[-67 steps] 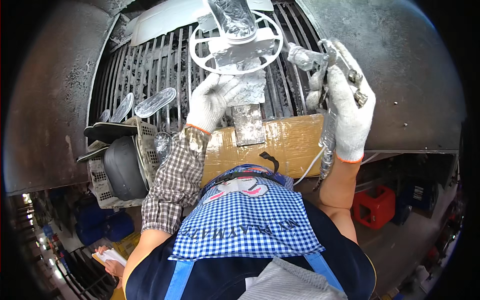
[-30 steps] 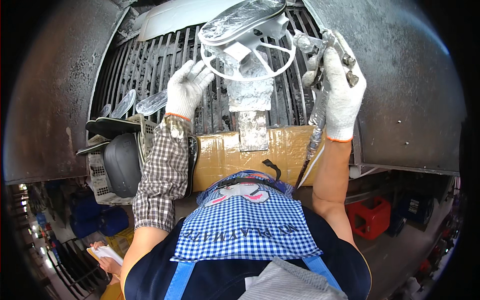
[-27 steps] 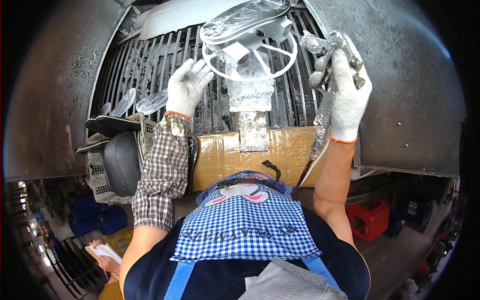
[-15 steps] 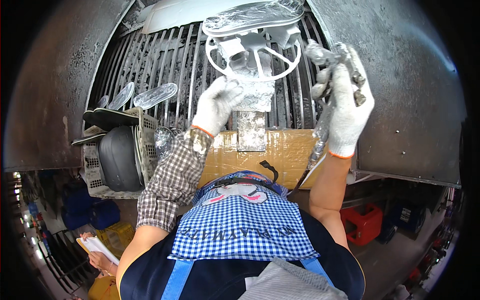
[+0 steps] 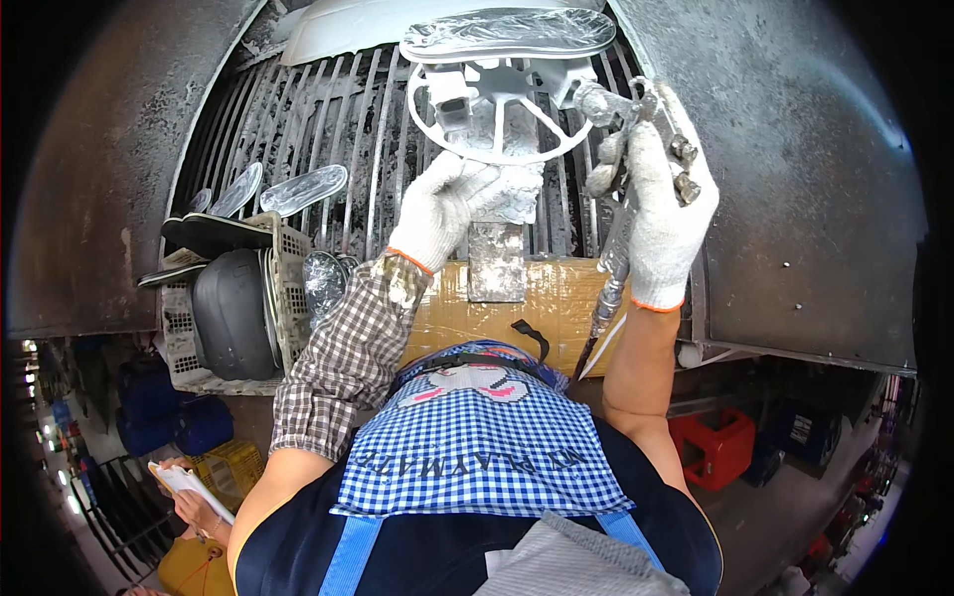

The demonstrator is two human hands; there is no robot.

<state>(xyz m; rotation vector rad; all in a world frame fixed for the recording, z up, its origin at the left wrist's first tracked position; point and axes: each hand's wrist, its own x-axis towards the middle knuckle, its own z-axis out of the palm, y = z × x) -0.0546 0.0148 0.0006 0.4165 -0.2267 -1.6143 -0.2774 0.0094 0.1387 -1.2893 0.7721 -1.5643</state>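
Observation:
A plastic-covered shoe sole lies on top of a white spoked wheel, which stands on a paint-crusted support. My left hand, in a white knit glove, is closed at the near rim of the wheel, its fingertips pressed against it. In my right hand, also gloved, is a spray gun caked with silvery-grey residue. Its nozzle points left toward the wheel, close to the right rim. A grimy hose runs down from the gun past my right wrist.
Several dark soles fill a plastic basket at the left. Film-covered soles lie on the metal grate. Stained metal panels flank both sides. A taped cardboard borders the front. Another person's hand holds papers at lower left.
My right hand has moved left with the spray gun, bringing the nozzle closer to the wheel. The wheel and sole have turned slightly. My left fingers have shifted along the rim.

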